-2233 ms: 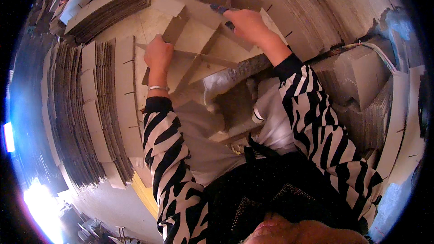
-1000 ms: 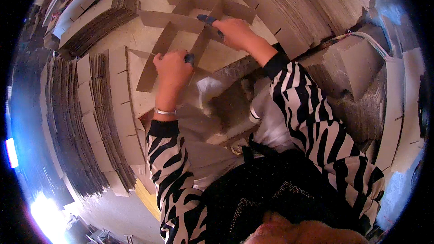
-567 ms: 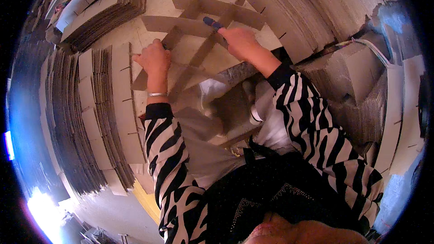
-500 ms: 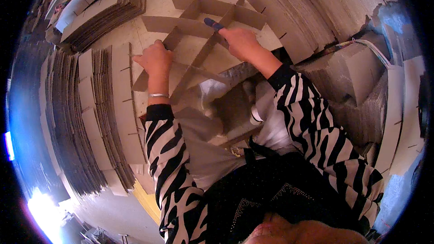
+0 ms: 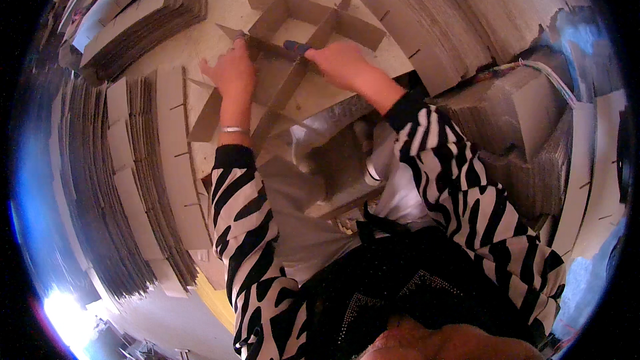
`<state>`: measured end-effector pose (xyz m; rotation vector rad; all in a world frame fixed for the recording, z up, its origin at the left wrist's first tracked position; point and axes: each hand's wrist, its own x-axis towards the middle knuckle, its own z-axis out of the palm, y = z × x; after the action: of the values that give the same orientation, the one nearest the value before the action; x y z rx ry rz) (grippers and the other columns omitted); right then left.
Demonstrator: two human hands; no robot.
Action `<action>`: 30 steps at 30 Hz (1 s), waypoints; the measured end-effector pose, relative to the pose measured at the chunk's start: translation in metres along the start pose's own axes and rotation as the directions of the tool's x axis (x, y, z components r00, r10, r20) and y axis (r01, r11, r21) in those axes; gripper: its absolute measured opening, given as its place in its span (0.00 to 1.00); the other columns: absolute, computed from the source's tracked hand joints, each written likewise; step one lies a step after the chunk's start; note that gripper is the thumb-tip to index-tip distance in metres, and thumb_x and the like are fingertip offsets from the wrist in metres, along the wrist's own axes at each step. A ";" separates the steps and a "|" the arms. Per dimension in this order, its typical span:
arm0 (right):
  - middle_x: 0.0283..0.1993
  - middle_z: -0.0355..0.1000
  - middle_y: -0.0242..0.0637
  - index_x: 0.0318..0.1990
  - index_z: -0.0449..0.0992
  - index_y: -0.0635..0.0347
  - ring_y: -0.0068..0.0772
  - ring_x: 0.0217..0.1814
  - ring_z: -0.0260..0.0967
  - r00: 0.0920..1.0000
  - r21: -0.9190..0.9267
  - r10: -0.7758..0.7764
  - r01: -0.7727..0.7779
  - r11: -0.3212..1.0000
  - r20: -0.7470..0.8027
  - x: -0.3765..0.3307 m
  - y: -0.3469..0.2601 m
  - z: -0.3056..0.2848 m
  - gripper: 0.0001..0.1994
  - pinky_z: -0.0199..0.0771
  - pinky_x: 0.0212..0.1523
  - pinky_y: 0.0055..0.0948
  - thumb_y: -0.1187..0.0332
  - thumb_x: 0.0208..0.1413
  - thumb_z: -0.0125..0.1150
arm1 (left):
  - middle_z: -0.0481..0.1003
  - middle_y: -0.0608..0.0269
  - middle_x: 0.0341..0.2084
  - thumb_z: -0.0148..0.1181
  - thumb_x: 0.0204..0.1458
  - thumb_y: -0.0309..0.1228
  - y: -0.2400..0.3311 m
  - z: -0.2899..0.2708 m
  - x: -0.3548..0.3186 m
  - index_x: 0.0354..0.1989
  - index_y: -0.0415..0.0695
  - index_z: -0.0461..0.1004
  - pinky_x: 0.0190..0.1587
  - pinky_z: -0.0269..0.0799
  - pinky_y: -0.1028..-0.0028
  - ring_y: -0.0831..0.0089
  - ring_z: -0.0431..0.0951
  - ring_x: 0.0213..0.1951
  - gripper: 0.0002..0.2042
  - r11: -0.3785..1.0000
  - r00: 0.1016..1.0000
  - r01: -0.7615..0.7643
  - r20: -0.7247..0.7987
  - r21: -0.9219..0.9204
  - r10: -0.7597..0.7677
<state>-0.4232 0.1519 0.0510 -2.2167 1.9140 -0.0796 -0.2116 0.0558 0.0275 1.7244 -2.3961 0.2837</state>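
Observation:
A cardboard divider grid (image 5: 310, 11), made of slotted strips crossing one another, stands on the table in front of me. My left hand (image 5: 231, 79) pinches a cross strip of it near its left end, one finger sticking out to the side. My right hand (image 5: 339, 65) is closed at the same cardboard strip (image 5: 270, 49) farther right, near a crossing. A dark blue cover (image 5: 297, 47) wraps one of its fingertips. The fingers hide part of the strip and its slots. The grid's near end reaches over the table's front edge toward my lap.
Stacks of flat slotted cardboard strips (image 5: 179, 153) line the left side. Another stack (image 5: 143, 23) lies at the far left, and long strips (image 5: 400, 23) are piled at the far right. More cardboard (image 5: 497, 117) sits right of my arm, beside a pale cord (image 5: 550, 80).
Both hands have come slightly nearer to me with the cross strip, which now sits lower among the lengthwise strips. My right hand has also shifted a little left.

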 end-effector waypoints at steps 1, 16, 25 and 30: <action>0.35 0.76 0.43 0.48 0.72 0.49 0.51 0.40 0.74 1.000 0.036 -0.018 0.019 0.999 -0.014 0.002 -0.003 0.001 0.18 0.73 0.36 0.49 0.73 0.47 0.57 | 0.78 0.63 0.33 0.52 0.49 0.31 -0.004 -0.002 -0.004 0.52 0.56 0.69 0.58 0.51 0.42 0.62 0.79 0.40 0.19 0.999 1.000 0.003 -0.017 -0.049 -0.004; 0.39 0.75 0.54 0.36 0.77 0.63 0.56 0.42 0.72 0.989 0.605 0.128 -0.057 0.794 -0.075 0.041 -0.026 0.036 0.14 0.71 0.42 0.47 0.63 0.49 0.50 | 0.74 0.37 0.44 0.60 0.45 0.40 -0.004 -0.001 -0.071 0.51 0.35 0.67 0.50 0.69 0.57 0.43 0.73 0.48 0.27 0.722 0.861 0.005 0.371 -0.692 0.349; 0.51 0.69 0.47 0.51 0.71 0.58 0.53 0.50 0.68 0.783 0.156 0.403 -0.376 0.913 -0.474 -0.020 0.116 0.004 0.29 0.70 0.47 0.48 0.59 0.39 0.73 | 0.75 0.48 0.44 0.54 0.43 0.21 0.015 -0.036 -0.081 0.59 0.37 0.60 0.49 0.70 0.66 0.57 0.76 0.45 0.30 0.381 0.968 0.189 0.236 -0.905 0.080; 0.56 0.67 0.42 0.54 0.70 0.53 0.50 0.58 0.64 0.710 -0.135 0.493 -0.628 0.767 -0.502 -0.070 0.205 0.036 0.26 0.65 0.53 0.48 0.66 0.44 0.66 | 0.70 0.55 0.52 0.48 0.46 0.17 0.001 -0.077 -0.088 0.62 0.35 0.59 0.56 0.65 0.71 0.68 0.69 0.53 0.30 0.171 0.995 0.086 0.095 -0.981 0.043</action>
<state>-0.6270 0.1973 -0.0170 -1.7352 2.9740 -0.2240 -0.1820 0.1567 0.0800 1.0168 -1.6994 -1.2025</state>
